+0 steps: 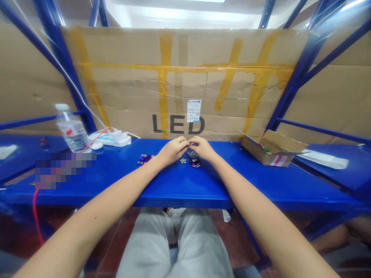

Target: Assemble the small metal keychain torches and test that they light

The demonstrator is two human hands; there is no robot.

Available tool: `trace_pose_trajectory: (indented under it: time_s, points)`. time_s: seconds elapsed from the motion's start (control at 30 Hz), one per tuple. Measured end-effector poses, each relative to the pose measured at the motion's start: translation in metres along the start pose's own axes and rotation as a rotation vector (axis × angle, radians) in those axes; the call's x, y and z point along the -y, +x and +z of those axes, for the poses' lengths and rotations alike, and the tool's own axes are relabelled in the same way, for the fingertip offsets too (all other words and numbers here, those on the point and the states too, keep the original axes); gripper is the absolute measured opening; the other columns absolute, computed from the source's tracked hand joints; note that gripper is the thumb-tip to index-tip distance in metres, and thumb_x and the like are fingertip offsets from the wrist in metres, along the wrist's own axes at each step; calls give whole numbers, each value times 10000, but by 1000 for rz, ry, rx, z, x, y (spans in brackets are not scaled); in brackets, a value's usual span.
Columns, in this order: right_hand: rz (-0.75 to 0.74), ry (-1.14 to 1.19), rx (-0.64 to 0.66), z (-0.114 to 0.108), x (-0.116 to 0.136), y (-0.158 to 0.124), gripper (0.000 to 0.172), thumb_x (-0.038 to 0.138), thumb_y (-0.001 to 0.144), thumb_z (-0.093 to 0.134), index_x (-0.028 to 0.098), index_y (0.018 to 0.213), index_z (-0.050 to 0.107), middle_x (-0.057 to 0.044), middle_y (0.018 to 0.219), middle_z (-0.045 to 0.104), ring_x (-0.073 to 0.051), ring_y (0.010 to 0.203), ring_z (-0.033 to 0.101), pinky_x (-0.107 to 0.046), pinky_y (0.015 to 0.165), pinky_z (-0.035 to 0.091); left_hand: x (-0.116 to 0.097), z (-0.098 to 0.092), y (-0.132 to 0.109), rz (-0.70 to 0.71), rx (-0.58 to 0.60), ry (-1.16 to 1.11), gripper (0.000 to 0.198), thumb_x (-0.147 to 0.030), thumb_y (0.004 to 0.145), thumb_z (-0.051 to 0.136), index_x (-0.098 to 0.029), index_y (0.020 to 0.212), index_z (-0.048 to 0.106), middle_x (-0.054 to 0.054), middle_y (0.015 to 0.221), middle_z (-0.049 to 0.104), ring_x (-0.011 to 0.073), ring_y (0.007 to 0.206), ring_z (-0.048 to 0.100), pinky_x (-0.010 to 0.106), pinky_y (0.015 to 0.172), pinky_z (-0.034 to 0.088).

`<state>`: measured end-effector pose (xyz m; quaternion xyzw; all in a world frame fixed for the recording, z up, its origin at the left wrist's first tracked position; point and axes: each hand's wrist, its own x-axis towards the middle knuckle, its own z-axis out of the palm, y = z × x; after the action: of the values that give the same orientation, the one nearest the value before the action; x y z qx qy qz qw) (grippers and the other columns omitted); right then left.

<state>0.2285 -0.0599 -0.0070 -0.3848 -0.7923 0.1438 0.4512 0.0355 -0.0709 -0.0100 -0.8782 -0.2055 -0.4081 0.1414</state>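
Note:
My left hand (pixel 174 149) and my right hand (pixel 202 147) meet over the far middle of the blue table, fingertips pinched together. Whatever sits between the fingers is too small to make out. Just below them lies a small cluster of silvery round parts (pixel 183 160). Beside it, partly under my right hand, is a pile of shiny metal pieces (pixel 194 162), some purple and ring-like. Left of my left hand, several purple cylinders (pixel 144 159) with metallic ends lie side by side.
An open cardboard box (pixel 272 148) stands at the right, with something green inside. At the left are a water bottle (pixel 72 129), a white power strip (pixel 114 138) with cables and a red cord (pixel 36 212). A large cardboard sheet (pixel 130 96) backs the blue table (pixel 185 189).

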Motion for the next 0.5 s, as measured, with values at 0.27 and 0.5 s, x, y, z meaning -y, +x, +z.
trace_pose_trajectory:
  time_s: [0.27, 0.5]
  points:
    - [56, 168, -16, 0, 5, 0, 151, 132, 713, 722, 192, 837, 784, -46, 850, 703, -191, 813, 650, -354, 799, 534, -7, -6, 2, -147, 11, -88, 74, -192, 926, 584, -166, 993, 603, 60, 918, 630, 155, 781, 600, 290, 750, 495]
    - [163, 346, 53, 4, 6, -2, 176, 231, 721, 753, 178, 886, 785, -61, 845, 725, -206, 779, 665, -365, 733, 559, -6, -13, 4, -287, -53, -157, 158, -207, 867, 647, -171, 1009, 590, 32, 882, 643, 138, 734, 588, 272, 693, 480]
